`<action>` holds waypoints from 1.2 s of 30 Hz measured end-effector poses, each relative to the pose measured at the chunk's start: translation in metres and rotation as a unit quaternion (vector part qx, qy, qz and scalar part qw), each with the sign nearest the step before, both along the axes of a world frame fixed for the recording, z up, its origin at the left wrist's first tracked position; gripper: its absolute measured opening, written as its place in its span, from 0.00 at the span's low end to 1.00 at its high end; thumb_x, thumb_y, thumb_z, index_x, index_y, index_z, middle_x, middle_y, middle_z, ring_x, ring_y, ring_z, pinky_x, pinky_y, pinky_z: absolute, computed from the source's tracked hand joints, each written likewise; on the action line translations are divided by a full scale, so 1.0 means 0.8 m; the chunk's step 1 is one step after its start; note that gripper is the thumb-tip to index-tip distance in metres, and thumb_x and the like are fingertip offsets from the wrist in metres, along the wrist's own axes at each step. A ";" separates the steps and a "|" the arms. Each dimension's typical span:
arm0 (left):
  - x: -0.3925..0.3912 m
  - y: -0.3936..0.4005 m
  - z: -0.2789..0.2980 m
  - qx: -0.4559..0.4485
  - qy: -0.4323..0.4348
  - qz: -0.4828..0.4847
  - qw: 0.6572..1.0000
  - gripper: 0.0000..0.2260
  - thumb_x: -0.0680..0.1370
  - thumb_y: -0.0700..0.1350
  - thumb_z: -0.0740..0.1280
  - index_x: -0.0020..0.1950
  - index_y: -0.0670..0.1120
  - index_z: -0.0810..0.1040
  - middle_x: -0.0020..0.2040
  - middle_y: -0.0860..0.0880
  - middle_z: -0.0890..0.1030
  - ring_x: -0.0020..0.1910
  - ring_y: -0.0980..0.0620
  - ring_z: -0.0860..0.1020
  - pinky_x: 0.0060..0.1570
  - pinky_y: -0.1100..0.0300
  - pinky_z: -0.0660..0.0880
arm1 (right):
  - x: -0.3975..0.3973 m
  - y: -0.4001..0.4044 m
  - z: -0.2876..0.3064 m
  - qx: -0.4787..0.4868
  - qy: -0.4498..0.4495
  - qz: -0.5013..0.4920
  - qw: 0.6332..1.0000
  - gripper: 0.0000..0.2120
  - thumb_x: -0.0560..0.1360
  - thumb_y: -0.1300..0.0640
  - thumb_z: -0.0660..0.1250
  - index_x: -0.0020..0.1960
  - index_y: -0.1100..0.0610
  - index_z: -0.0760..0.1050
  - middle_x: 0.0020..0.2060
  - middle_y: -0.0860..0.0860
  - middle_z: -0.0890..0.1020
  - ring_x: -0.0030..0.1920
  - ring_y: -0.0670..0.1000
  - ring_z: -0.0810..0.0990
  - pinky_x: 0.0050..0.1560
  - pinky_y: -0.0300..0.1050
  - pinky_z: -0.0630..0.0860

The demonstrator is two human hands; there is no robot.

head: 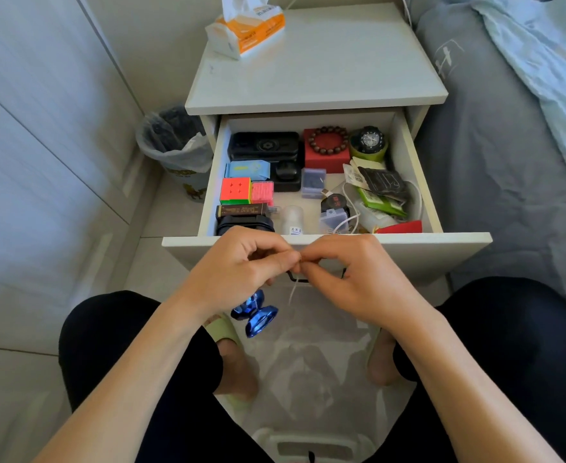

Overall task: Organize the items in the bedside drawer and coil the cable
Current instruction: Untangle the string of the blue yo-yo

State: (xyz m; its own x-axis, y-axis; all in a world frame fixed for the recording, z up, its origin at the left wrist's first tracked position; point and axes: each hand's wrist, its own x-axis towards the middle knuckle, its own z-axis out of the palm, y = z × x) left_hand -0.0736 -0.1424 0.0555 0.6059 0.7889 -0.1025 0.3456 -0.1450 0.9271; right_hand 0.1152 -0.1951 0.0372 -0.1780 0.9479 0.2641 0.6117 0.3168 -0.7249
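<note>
A glossy blue metal yo-yo (256, 316), matt white drawer (325, 243), dark wooden bead bracelet (327, 141) and thin plastic bin liner (171, 145).

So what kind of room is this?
Most likely a bedroom. A bed with a grey sheet lies right beside a white bedside table, whose open drawer holds small personal things such as a wristwatch and a bead bracelet.

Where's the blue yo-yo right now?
Head view: the blue yo-yo hangs outside the drawer, below its front panel, just under the left hand, between the person's knees.
</note>
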 end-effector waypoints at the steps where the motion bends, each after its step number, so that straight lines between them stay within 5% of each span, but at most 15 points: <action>1: -0.002 -0.001 -0.002 -0.002 0.003 0.000 1.000 0.10 0.80 0.42 0.68 0.39 0.49 0.84 0.28 0.54 0.76 0.29 0.57 0.73 0.32 0.66 0.69 | 0.001 -0.002 0.002 0.014 0.015 -0.025 0.999 0.06 0.74 0.63 0.71 0.47 0.54 0.85 0.39 0.45 0.85 0.42 0.41 0.81 0.44 0.30 0.74; 4: -0.016 -0.002 -0.018 -0.011 0.001 0.015 1.000 0.10 0.77 0.48 0.68 0.37 0.50 0.83 0.32 0.40 0.78 0.30 0.43 0.74 0.35 0.57 0.70 | 0.011 -0.004 0.007 0.043 0.109 -0.139 0.983 0.06 0.73 0.66 0.71 0.43 0.58 0.85 0.38 0.44 0.85 0.43 0.40 0.82 0.45 0.28 0.73; 7: -0.030 -0.005 -0.037 0.005 -0.038 0.098 0.994 0.09 0.76 0.46 0.66 0.38 0.50 0.83 0.35 0.48 0.82 0.34 0.51 0.78 0.38 0.59 0.74 | 0.025 0.001 0.001 0.011 0.120 -0.195 0.973 0.08 0.73 0.66 0.70 0.43 0.55 0.85 0.40 0.41 0.85 0.43 0.38 0.81 0.46 0.26 0.72; 10: -0.026 -0.011 -0.044 0.053 -0.047 0.154 0.986 0.09 0.76 0.46 0.66 0.39 0.53 0.83 0.33 0.49 0.80 0.32 0.52 0.76 0.37 0.63 0.72 | 0.021 0.002 -0.013 -0.049 0.041 -0.146 0.987 0.07 0.75 0.61 0.71 0.50 0.53 0.85 0.41 0.37 0.83 0.45 0.37 0.80 0.46 0.25 0.72; 14: -0.003 -0.022 -0.035 0.099 -0.049 0.146 0.983 0.11 0.79 0.41 0.68 0.39 0.52 0.82 0.30 0.59 0.78 0.31 0.60 0.74 0.36 0.70 0.69 | 0.001 -0.001 -0.014 -0.063 -0.023 -0.021 0.998 0.19 0.75 0.52 0.72 0.65 0.50 0.78 0.55 0.39 0.81 0.54 0.35 0.76 0.54 0.27 0.70; 20: -0.002 -0.022 -0.023 0.072 -0.072 0.091 0.991 0.10 0.78 0.42 0.66 0.39 0.48 0.82 0.32 0.56 0.80 0.32 0.58 0.75 0.36 0.67 0.70 | -0.011 0.003 -0.004 -0.068 0.041 0.013 0.997 0.04 0.74 0.53 0.73 0.46 0.53 0.84 0.39 0.42 0.84 0.43 0.41 0.80 0.44 0.35 0.74; 24: -0.010 -0.022 -0.021 0.046 -0.053 0.067 0.995 0.08 0.76 0.43 0.68 0.37 0.50 0.82 0.29 0.56 0.77 0.29 0.58 0.72 0.34 0.67 0.68 | -0.003 -0.001 -0.004 -0.066 0.097 0.024 0.993 0.03 0.76 0.58 0.72 0.44 0.56 0.82 0.37 0.45 0.83 0.41 0.44 0.81 0.42 0.34 0.74; 30: -0.003 -0.030 -0.043 0.125 0.056 0.019 0.990 0.11 0.68 0.43 0.73 0.43 0.55 0.73 0.43 0.57 0.74 0.43 0.56 0.75 0.44 0.64 0.70 | -0.004 -0.003 0.006 -0.060 0.208 0.044 0.975 0.04 0.78 0.65 0.68 0.45 0.60 0.79 0.41 0.49 0.85 0.45 0.49 0.84 0.49 0.41 0.80; 33: -0.004 -0.031 -0.052 0.153 0.011 0.090 0.984 0.11 0.71 0.47 0.73 0.52 0.54 0.78 0.53 0.56 0.77 0.56 0.53 0.77 0.56 0.56 0.75 | -0.002 -0.003 0.005 -0.078 0.263 0.030 0.961 0.03 0.80 0.65 0.64 0.48 0.62 0.76 0.51 0.49 0.85 0.50 0.50 0.85 0.49 0.42 0.80; 36: -0.009 -0.031 -0.055 0.095 -0.039 0.184 0.978 0.16 0.69 0.54 0.74 0.55 0.60 0.78 0.55 0.56 0.80 0.57 0.50 0.80 0.54 0.45 0.79 | 0.003 -0.003 0.002 -0.100 0.321 0.012 0.942 0.05 0.81 0.65 0.61 0.48 0.65 0.73 0.50 0.54 0.85 0.48 0.53 0.86 0.50 0.47 0.81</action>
State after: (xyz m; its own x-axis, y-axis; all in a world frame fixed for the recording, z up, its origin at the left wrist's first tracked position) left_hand -0.0804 -0.1669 0.0117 0.2772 0.9553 0.1024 0.3362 -0.1963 0.9211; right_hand 0.1180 -0.1973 0.0388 -0.0648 0.9877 0.1422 0.0216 0.1439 -0.9894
